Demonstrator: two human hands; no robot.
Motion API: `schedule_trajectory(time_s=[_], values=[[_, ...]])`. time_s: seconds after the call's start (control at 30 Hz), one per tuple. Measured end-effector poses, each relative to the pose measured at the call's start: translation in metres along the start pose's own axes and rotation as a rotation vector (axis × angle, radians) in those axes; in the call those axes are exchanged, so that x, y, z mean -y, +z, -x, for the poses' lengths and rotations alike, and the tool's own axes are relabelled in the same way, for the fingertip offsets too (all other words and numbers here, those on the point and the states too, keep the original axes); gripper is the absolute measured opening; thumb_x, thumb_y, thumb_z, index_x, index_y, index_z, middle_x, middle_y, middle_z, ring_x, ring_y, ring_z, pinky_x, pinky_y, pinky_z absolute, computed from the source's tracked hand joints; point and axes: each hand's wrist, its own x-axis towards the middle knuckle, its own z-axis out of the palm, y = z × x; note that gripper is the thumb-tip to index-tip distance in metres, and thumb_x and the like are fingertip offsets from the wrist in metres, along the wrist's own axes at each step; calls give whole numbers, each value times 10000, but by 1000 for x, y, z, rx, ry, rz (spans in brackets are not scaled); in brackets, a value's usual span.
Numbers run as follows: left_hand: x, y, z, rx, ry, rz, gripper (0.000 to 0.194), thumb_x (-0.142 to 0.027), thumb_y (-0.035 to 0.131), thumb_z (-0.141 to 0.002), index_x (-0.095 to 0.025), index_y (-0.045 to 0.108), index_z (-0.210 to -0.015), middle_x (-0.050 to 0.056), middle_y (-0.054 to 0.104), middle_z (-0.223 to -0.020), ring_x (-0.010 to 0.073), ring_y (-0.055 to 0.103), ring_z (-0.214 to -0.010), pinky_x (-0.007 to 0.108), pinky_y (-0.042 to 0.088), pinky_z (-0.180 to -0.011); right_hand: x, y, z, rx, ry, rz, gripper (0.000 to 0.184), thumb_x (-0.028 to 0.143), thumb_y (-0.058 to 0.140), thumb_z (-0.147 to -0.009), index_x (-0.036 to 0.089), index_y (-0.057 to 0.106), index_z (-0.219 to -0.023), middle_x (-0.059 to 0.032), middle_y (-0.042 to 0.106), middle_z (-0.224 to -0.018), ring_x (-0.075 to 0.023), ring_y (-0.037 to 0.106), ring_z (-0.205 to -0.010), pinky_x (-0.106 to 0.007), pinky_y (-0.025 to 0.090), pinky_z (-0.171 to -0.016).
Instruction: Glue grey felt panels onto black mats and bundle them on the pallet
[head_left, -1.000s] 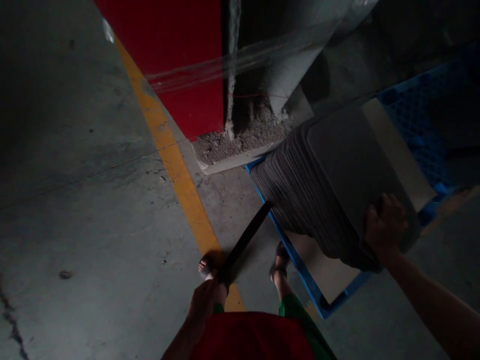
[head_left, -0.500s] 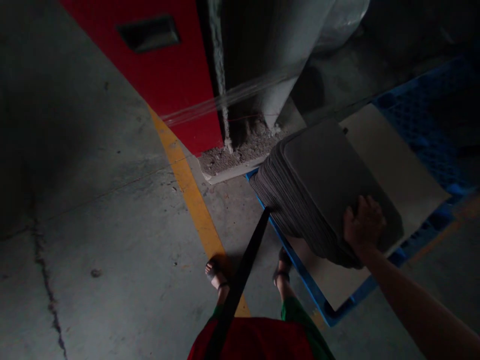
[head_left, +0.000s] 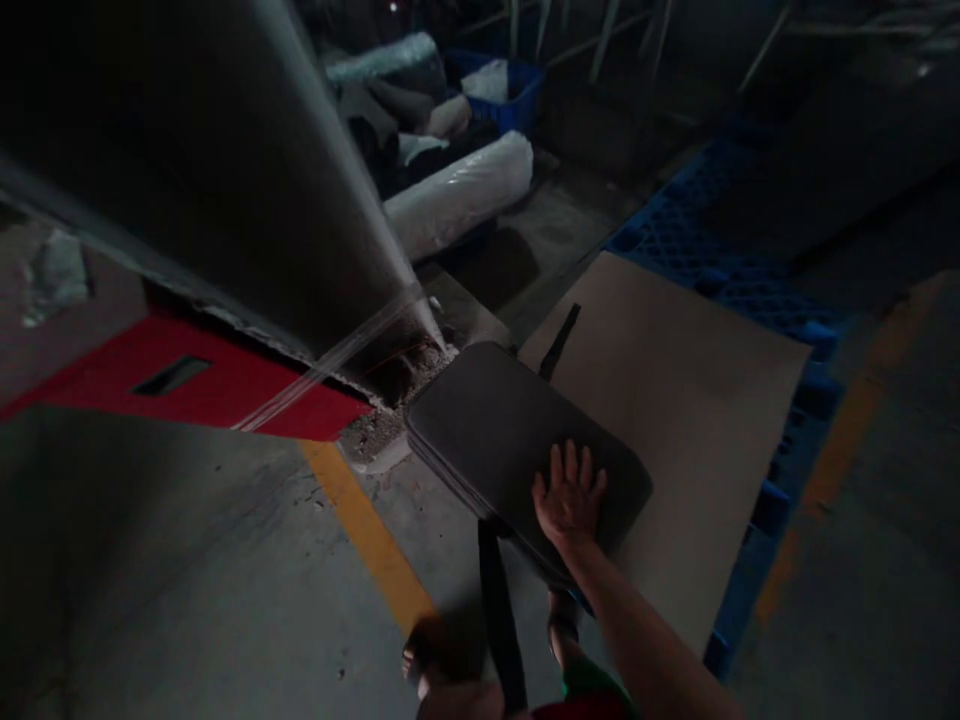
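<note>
A stack of dark grey, round-cornered panels [head_left: 480, 420] lies on a sheet of brown cardboard [head_left: 697, 370] over a blue pallet [head_left: 772, 510]. My right hand [head_left: 571, 492] rests flat on the top panel, its fingers spread. A black strap [head_left: 498, 590] rises taut from the near side of the stack toward me. Its other end [head_left: 561, 340] shows on the cardboard beyond the stack. At the bottom edge, my left hand [head_left: 461, 700] is partly in view against the strap and appears to grip it; its fingers are not clear.
A pillar [head_left: 360, 200] with a red panel [head_left: 247, 385] and clear wrap stands left of the stack. Behind are a plastic-wrapped roll [head_left: 465, 190] and a blue crate [head_left: 517, 95]. Yellow lines [head_left: 375, 540] mark the concrete floor. My feet stand close to the pallet.
My view has swung up and right, bringing the roll and crate into sight. My right hand has gone from curled fingers to spread fingers on the stack. The strap's far end now shows.
</note>
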Motion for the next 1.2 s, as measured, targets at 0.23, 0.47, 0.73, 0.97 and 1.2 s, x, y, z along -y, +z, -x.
schedule_trajectory(time_s=[0.23,0.47,0.73,0.97,1.2], values=[[-130,-6,-106,-9,300,-81,468,-496,225,-1021,-221,520,-785,37,608,-740,155,553,-690,264,440,-645,-8,-14,-11,156,16,-192,568,335,403,-988,177,419,-1534,-104,234,-1641,-367,131,-1518,-642,44,-1176],[-119,17,-256,103,454,-262,293,-389,368,-973,-215,452,-753,14,526,-679,158,504,-642,280,349,-655,-13,-13,-13,182,26,-324,643,525,417,-985,243,362,-1561,-66,194,-1656,-337,55,-1535,-646,24,-1187],[-88,31,-301,161,622,-387,411,-435,327,-1020,-200,500,-731,24,526,-676,151,477,-615,298,291,-629,-13,-2,-18,142,43,-305,653,456,535,-912,189,447,-1502,-58,168,-1663,-333,7,-1535,-627,-51,-1196],[-74,30,-294,141,697,-436,440,-392,309,-1049,-198,553,-739,39,586,-689,156,525,-620,306,302,-616,-5,5,-9,141,47,-259,656,473,558,-895,202,470,-1486,-55,201,-1653,-350,49,-1533,-623,-61,-1205],[-68,36,-302,4,822,-373,389,-311,370,-1048,-207,548,-717,6,575,-623,147,541,-546,302,308,-555,-7,17,-13,209,81,-267,709,526,589,-883,283,419,-1527,-36,196,-1649,-380,113,-1523,-664,-8,-1199]])
